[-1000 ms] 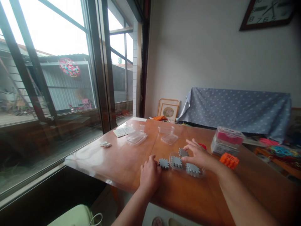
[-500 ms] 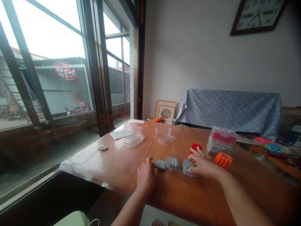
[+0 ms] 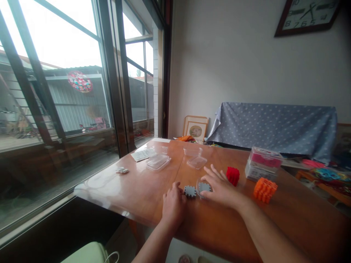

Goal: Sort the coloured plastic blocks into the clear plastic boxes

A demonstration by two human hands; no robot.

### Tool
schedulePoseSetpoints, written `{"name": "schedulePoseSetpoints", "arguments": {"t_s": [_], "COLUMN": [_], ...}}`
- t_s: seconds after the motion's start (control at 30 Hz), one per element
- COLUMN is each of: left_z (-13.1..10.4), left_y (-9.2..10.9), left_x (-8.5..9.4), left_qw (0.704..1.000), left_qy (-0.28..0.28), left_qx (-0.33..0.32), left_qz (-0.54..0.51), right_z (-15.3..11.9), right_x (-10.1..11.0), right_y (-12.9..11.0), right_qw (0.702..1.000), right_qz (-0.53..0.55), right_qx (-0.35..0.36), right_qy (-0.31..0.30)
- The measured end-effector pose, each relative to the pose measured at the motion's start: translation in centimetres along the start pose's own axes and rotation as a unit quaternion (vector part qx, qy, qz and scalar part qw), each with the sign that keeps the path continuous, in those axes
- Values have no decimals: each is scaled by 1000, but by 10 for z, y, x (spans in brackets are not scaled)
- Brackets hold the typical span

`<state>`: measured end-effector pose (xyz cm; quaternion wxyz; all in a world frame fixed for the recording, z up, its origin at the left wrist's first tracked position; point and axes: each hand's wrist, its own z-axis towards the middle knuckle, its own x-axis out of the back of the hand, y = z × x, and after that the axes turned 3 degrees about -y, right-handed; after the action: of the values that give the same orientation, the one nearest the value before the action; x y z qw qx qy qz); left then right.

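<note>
My left grip is resting at the lower centre of the frame, fingers bent, fingertips lying at the left edge of the first gray toothed piece. I am not able to tell whether it is clasping that piece. My right grip is spanning the second gray toothed piece, right of centre; its fingers are standing wide apart, and I cannot tell whether thumb and forefinger are pinching the piece. A clear tray is showing its left rim beside the second piece, its right part lying hidden. Both pieces are lying side by side, low in the frame, above the front edge of the surface. A red block is sitting just above my right wrist, and an orange block is sitting farther right.
</note>
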<state>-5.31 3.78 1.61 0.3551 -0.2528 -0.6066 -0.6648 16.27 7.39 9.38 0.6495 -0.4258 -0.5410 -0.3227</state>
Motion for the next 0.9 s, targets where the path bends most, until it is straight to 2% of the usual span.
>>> {"name": "schedulePoseSetpoints", "arguments": {"t_s": [0.1, 0.23, 0.5, 0.9], "left_z": [-1, -2, -3, -2], "left_y": [-1, 1, 2, -1], "left_x": [0, 1, 0, -1], "left_qw": [1000, 1000, 999, 999], "left_qy": [7, 12, 28, 29], "left_qx": [-4, -3, -1, -8], "left_qz": [2, -1, -16, -21], "right_z": [13, 31, 48, 52], "right_x": [-9, -19, -31, -31], "right_y": [-24, -38, -35, -32], "right_qw": [999, 997, 995, 994], "right_qz": [-11, -36, -39, -23], "right_qx": [38, 49, 32, 20], "right_qy": [-4, -43, -89, -101]}}
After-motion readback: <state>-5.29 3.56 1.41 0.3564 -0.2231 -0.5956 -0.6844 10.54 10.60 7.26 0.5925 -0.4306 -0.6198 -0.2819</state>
